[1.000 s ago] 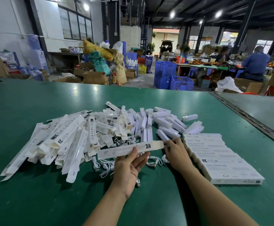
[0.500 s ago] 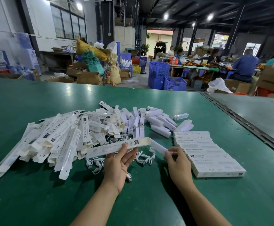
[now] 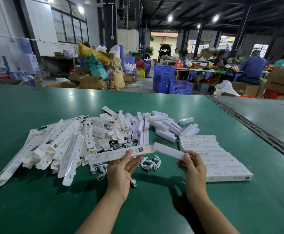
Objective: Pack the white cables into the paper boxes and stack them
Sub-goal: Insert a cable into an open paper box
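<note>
Above the table (image 3: 36,208), the right hand (image 3: 194,168) has brought 1 pinched white insert (image 3: 169,150) (from the pile (image 3: 163,127)) to the paper box (image 3: 119,153) gripped by the left hand (image 3: 121,171), seemingly ready for insertion.

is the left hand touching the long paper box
Touching. The head view shows the left hand pinching the long paper box, thumb on its front face and fingers behind it.

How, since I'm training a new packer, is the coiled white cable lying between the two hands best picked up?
Pinch the coiled cable across its bunched middle, coming straight down from above. It lies flat on the green table with loops gathered; lifting by a loose plug end would probably let it uncoil.
</note>
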{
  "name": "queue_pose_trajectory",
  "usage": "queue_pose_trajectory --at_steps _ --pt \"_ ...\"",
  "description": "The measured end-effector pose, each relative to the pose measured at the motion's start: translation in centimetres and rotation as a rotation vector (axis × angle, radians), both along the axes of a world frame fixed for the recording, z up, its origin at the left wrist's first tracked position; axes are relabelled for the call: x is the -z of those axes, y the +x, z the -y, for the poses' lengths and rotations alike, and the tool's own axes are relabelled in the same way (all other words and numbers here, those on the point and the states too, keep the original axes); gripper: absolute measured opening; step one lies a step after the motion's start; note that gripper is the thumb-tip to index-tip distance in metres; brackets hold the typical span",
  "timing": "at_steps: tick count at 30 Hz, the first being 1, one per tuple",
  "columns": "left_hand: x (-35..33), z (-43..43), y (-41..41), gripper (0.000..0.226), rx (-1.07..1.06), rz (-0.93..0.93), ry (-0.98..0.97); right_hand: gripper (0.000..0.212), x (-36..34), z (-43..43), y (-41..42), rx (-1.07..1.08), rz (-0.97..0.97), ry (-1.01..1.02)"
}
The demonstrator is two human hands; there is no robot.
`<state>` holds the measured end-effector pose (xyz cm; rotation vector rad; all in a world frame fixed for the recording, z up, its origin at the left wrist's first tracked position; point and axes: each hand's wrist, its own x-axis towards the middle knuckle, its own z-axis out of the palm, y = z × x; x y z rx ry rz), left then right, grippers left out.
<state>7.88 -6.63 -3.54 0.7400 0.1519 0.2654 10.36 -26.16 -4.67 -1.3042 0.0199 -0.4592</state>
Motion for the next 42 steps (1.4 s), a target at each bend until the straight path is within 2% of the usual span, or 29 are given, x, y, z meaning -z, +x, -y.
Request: queue_pose_trajectory --at_steps 7,13,16,19,21,26,30,33,36,39,42 --pt "0.0 0.0 0.1 0.067 -0.001 -0.012 0.004 0.016 0.2 -0.4 -0.1 -0.035 0.017 -0.104" --pt "0.1 0.0 0.2 0.065 -0.036 -0.006 0.022 0.023 -0.2 -0.4 -0.5 -0.008 0.069 -0.199" --pt "0.2 0.0 0.1 0.055 -0.053 -0.011 0.042 0.023 -0.5 -0.4 -0.9 0.034 0.125 -0.312" --pt "0.3 0.1 0.2 0.028 -0.071 -0.019 0.091 0.015 -0.8 -0.5 -1.2 0.105 0.243 -0.469" --pt "0.3 0.0 0.3 0.031 -0.079 -0.025 0.095 0.014 -0.9 -0.7 -1.4 0.108 0.27 -0.489" --pt "0.4 0.1 0.1 0.041 -0.069 -0.019 0.093 0.031 -0.8 -0.6 -1.3 -0.018 0.182 -0.336" --pt "0.1 0.3 0.2 0.03 -0.06 -0.015 0.081 0.025 -0.8 -0.6 -1.3 -0.104 0.123 -0.248" --pt "0.1 0.3 0.4 0.036 -0.044 -0.034 0.074 0.02 -0.7 -0.8 -1.1 -0.134 0.057 -0.188" --pt "0.4 0.2 0.4 0.027 -0.033 -0.03 0.131 0.013 -0.6 -0.9 -0.9 -0.146 -0.004 -0.138" --pt "0.5 0.4 0.2 0.025 -0.036 -0.011 0.233 0.023 -0.4 -1.0 -0.6 -0.124 -0.108 -0.002" --pt "0.6 0.8 0.1 0.015 -0.024 0.022 0.299 0.022 -0.4 -1.3 -0.6 -0.141 -0.161 0.073"
